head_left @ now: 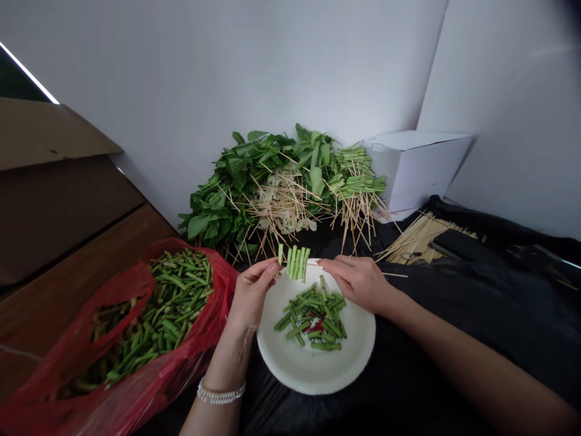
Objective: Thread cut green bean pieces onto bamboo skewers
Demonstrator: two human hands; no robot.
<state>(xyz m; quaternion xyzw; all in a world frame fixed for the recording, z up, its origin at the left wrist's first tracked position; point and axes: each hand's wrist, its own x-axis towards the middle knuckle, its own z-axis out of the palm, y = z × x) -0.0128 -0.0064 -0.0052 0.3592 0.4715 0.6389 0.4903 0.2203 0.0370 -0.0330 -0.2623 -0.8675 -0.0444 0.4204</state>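
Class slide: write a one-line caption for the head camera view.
Left hand and right hand hold a wooden skewer of cut green beans over a white plate, beside a red plastic bag of beans.

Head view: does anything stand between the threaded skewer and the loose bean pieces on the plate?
Nothing visible does. The bamboo skewer threaded with green bean pieces, held by the left hand and right hand, sits over the white plate; only bare plate separates it from the loose cut beans.
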